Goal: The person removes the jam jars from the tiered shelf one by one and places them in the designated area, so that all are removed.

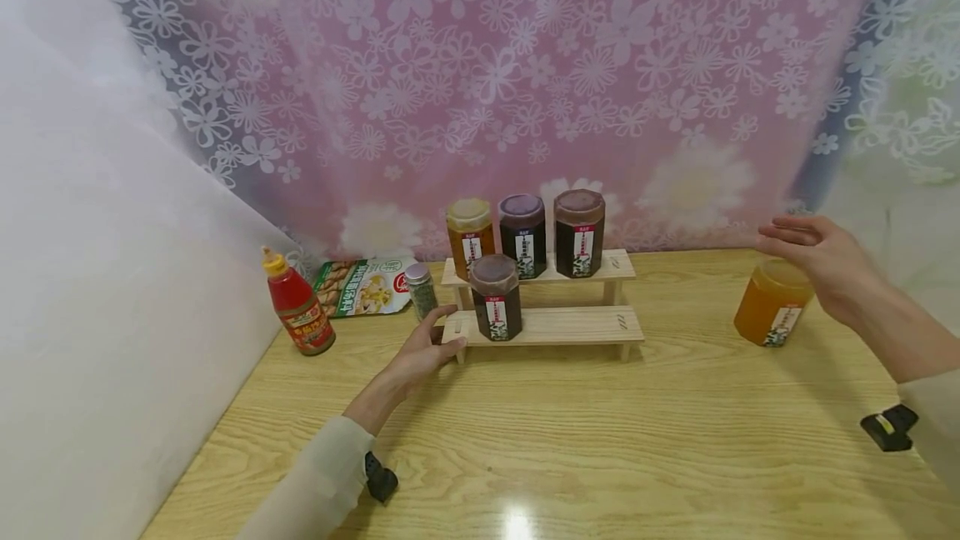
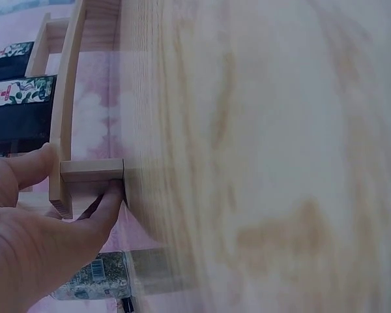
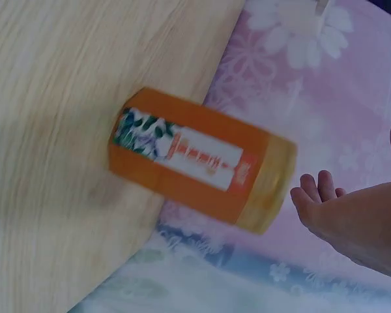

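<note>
A two-tier wooden rack (image 1: 558, 325) stands on the table. My left hand (image 1: 422, 348) grips the left end of its lower tier, thumb on the board and fingers by the leg, as the left wrist view shows. On that tier sits a dark jar (image 1: 497, 307). The upper tier bears an amber jar (image 1: 470, 232), a purple-lidded dark jar (image 1: 522, 244) and a reddish-lidded dark jar (image 1: 579, 240). At the right, an orange jar (image 3: 189, 156) with a yellow lid stands upright on the table. Beside its lid, my right hand (image 1: 840, 273) is held with fingers extended, apart from the jar in the right wrist view.
Left of the rack stand a small spice jar (image 1: 422, 292) and a red sauce bottle (image 1: 300, 311) with a yellow cap. A green-and-white food packet (image 1: 367, 286) lies between them. A floral curtain (image 1: 495, 107) hangs behind the table (image 1: 540, 432); a white wall (image 1: 112, 232) borders the left.
</note>
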`<action>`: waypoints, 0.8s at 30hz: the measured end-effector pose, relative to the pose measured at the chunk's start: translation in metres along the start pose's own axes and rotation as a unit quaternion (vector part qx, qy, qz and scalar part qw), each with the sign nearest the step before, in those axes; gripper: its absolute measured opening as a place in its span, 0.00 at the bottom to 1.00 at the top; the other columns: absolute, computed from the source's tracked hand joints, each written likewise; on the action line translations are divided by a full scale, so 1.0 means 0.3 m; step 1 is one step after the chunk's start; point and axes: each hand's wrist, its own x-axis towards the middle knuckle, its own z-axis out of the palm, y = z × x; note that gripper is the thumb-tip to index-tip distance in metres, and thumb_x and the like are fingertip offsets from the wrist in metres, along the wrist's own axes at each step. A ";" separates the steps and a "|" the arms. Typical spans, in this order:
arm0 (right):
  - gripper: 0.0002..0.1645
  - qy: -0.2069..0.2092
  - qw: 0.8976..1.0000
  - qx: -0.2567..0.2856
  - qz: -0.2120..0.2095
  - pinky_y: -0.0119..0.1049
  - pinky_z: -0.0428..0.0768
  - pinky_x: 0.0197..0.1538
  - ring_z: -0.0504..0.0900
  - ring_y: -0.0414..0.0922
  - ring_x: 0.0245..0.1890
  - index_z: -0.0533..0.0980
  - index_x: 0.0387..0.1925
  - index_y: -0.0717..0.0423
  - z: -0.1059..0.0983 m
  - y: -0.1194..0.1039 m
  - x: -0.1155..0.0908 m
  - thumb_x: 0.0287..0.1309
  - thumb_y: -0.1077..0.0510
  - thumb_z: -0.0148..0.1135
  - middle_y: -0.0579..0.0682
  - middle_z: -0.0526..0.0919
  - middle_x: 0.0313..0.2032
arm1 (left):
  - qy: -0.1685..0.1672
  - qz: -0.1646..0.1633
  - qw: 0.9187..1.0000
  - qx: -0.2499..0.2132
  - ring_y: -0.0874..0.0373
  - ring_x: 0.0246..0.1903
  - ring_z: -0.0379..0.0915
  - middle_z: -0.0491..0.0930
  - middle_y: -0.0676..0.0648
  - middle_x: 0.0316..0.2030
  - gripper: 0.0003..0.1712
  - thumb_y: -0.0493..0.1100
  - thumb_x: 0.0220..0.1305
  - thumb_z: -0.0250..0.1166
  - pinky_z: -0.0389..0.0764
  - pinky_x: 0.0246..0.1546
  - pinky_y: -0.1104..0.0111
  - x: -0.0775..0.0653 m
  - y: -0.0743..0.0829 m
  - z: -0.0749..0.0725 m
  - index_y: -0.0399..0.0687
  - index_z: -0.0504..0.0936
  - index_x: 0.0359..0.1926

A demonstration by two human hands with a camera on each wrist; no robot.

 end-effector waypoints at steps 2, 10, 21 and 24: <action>0.20 -0.016 1.000 0.021 -0.008 0.47 0.35 0.81 0.60 0.36 0.74 0.65 0.61 0.28 0.032 -0.018 0.005 0.76 0.50 0.59 0.16 0.77 0.48 | 0.001 -0.001 1.000 0.001 0.45 0.56 0.77 0.74 0.33 0.64 0.38 0.37 0.76 0.62 0.78 0.55 0.54 -0.001 0.002 -0.001 0.54 0.59 0.80; 0.20 -0.091 0.987 0.122 -0.042 0.36 0.49 0.80 0.77 0.24 0.54 0.64 0.66 0.42 0.198 -0.052 -0.002 0.79 0.56 0.55 0.30 0.77 0.57 | -0.006 -0.005 1.000 0.006 0.44 0.57 0.76 0.72 0.33 0.65 0.37 0.39 0.76 0.63 0.76 0.57 0.52 -0.002 0.005 -0.002 0.56 0.59 0.80; 0.38 -0.133 0.990 0.026 -0.034 0.54 0.56 0.78 0.74 0.28 0.60 0.55 0.78 0.59 0.399 -0.048 -0.024 0.79 0.48 0.56 0.40 0.72 0.65 | -0.004 -0.006 1.000 -0.005 0.42 0.60 0.75 0.71 0.32 0.66 0.38 0.39 0.76 0.64 0.77 0.58 0.49 0.002 -0.001 -0.002 0.57 0.60 0.80; 0.40 -0.137 0.990 0.023 -0.035 0.58 0.53 0.78 0.74 0.29 0.59 0.56 0.78 0.64 0.431 -0.044 -0.032 0.78 0.47 0.57 0.42 0.75 0.65 | -0.003 -0.006 1.000 -0.022 0.41 0.60 0.76 0.71 0.32 0.66 0.38 0.38 0.76 0.64 0.78 0.60 0.48 0.004 -0.004 -0.003 0.56 0.60 0.80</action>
